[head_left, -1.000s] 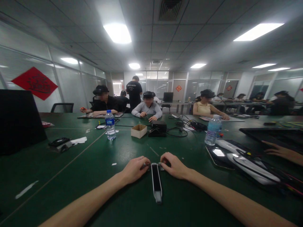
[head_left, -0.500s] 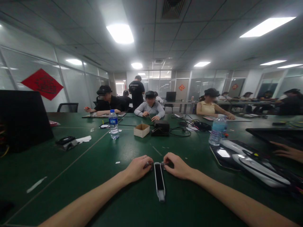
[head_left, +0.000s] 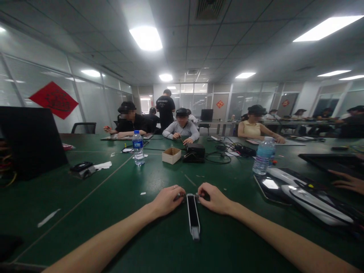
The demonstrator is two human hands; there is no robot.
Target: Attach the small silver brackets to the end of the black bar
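A long, narrow piece with a pale frame and a black inner face (head_left: 193, 216) lies on the green table, its grey tip pointing toward me. My left hand (head_left: 170, 199) is closed in a pinch at the left of its far end. On the opposite side my right hand (head_left: 214, 198) pinches in the same way, thumb and forefinger curled. Small greyish bits show at the fingertips of both hands, too small and covered to name. Whether these bits join the long piece I cannot tell.
Ahead stand an open box (head_left: 171, 156), a black device (head_left: 193, 152) with cables and a water bottle (head_left: 138, 148). On the right are another bottle (head_left: 263, 156), a white-and-black appliance (head_left: 309, 201) and another person's hand (head_left: 348, 182). A black panel (head_left: 31, 142) stands left.
The view has shifted slightly, so the whole scene sits a little further right. Both hands keep their pinch beside the long piece, with no clear movement.
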